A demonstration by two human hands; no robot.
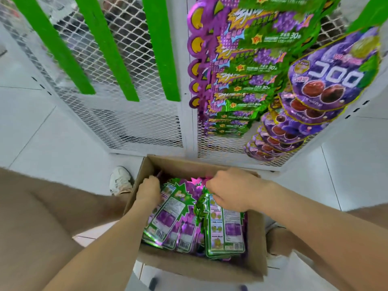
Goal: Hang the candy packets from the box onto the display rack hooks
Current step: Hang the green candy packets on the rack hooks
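Left fingers [150,181], right fingers [212,186] curled on packets [225,232]

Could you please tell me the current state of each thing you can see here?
Box: open, partly full.
Boxed packets: lying back side up.
Left hand: grips boxed packets.
Right hand: grips boxed packets.
Green packets: hanging on the rack.
Purple packets: hanging on the rack.

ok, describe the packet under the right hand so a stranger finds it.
Brown cardboard box on the floor below the white mesh rack. Inside, the right-side green-edged packet, white label up, under the right hand. It lies straight; the packets beside it tilt.
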